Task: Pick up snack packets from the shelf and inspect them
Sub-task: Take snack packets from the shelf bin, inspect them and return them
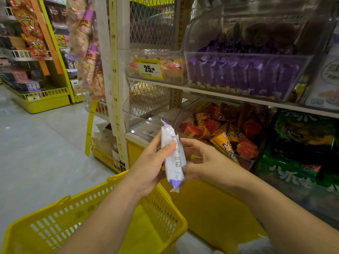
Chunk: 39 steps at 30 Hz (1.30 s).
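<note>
A slim white and purple snack packet (172, 154) stands upright in front of me, its printed back side facing the camera. My left hand (148, 165) grips its left edge, with the thumb pressed on its face. My right hand (203, 162) holds its right edge with the fingers curled behind. On the upper shelf (183, 87) to the right, a clear bin (247, 70) holds several matching purple packets. Below it, another clear bin (220, 134) holds red and orange snack packets.
A yellow shopping basket (102, 213) hangs under my left forearm. Green packets (300, 143) fill the lower right. A yellow price tag reading 25 (149, 69) hangs on a smaller bin. Hanging candy bags (86, 48) and a far yellow shelf (36, 70) stand beyond the grey floor.
</note>
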Motion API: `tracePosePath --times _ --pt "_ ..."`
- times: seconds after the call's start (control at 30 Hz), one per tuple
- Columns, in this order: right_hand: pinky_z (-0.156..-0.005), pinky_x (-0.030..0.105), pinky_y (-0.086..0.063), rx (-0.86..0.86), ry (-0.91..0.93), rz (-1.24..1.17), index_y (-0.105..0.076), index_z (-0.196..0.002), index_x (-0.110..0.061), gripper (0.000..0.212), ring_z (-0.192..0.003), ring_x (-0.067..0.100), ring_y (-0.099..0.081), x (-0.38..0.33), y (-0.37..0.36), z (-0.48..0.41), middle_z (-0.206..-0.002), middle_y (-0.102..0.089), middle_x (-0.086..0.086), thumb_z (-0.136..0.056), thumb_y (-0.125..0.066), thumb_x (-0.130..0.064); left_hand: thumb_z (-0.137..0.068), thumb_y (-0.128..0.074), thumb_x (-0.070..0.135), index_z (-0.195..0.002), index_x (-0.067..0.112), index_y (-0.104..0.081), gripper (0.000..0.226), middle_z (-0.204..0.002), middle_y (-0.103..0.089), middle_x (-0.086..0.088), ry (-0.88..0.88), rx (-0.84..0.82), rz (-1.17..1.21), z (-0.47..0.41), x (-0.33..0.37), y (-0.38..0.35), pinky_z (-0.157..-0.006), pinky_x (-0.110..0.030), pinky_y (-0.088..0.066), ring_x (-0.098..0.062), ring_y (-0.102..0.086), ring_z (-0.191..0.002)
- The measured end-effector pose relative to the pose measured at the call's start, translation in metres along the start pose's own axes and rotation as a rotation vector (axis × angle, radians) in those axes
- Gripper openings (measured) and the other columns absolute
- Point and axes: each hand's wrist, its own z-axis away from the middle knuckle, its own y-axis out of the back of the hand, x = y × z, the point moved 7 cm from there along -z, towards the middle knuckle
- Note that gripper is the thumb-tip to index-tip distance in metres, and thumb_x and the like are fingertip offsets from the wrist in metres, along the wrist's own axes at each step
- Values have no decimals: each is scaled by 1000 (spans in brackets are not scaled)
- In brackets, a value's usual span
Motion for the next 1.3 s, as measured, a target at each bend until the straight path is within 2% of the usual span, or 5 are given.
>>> tracePosePath --times 0.33,0.7,0.83,1.07,1.3 --pt "-99 35 -50 -63 203 45 -45 -140 -22 66 -128 10 -51 -12 -8 6 -138 -54 -4 -83 -71 -2 -78 -63 38 -130 27 -55 54 -118 -69 -11 -5 190 229 -6 13 13 -80 -49 -58 -28 -69 -102" --pt "-86 8 -46 383 491 373 -65 -118 -30 42 -104 -13 -59 -39 12 15 -107 -65 -31 -85 -70 -5 -70 -68 48 -118 10 -64 61 -116 -62 -18 210 295 296 2 3 10 -70 -53 -57 -37 -57 -111" --pt "-82 16 -53 453 447 361 -67 -117 -30 39 -100 -11 -61 -38 21 17 -101 -64 -32 -85 -70 -9 -62 -61 70 -151 41 -5 109 -158 -23 1 118 490 -286 11 17 28 -108 -61 -33 -27 -25 -143" --pt "-71 27 -58 521 394 180 -71 -102 -23 26 -85 3 -69 -33 32 18 -89 -74 -11 -77 -77 -19 -93 -55 41 -119 39 -59 27 -116 -68 14 -263 74 -565 4 29 -4 -91 -29 -51 -3 -63 -109" --pt "-70 19 -56 382 416 -134 -62 -117 -26 26 -93 7 -70 -38 31 19 -101 -74 -11 -99 -45 -17 -88 -51 45 -111 44 -61 25 -112 -72 10 -255 100 -410 6 21 -10 -81 -29 -57 -10 -68 -104"
